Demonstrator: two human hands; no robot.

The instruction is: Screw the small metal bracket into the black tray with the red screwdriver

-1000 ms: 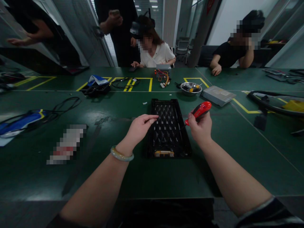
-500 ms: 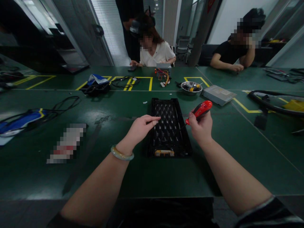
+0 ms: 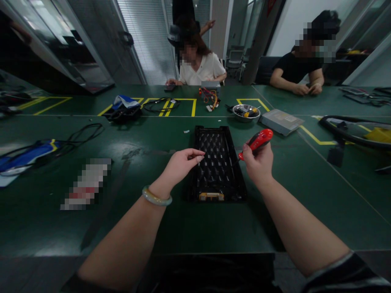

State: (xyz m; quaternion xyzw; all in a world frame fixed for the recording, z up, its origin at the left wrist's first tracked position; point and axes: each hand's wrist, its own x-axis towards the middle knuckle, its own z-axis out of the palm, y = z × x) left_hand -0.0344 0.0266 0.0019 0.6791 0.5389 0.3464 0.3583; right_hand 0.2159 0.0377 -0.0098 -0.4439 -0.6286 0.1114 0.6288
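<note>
Screwdriver (image 3: 262, 139) inside the right grip (image 3: 259, 165)

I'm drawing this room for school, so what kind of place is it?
Probably a workroom in an office: there's a long green table marked with yellow lines, blinds behind it, and a red screwdriver in the right hand.

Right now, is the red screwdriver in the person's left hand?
No, the right hand grips the red screwdriver, while the left hand is at the left edge of the black casing.
</note>
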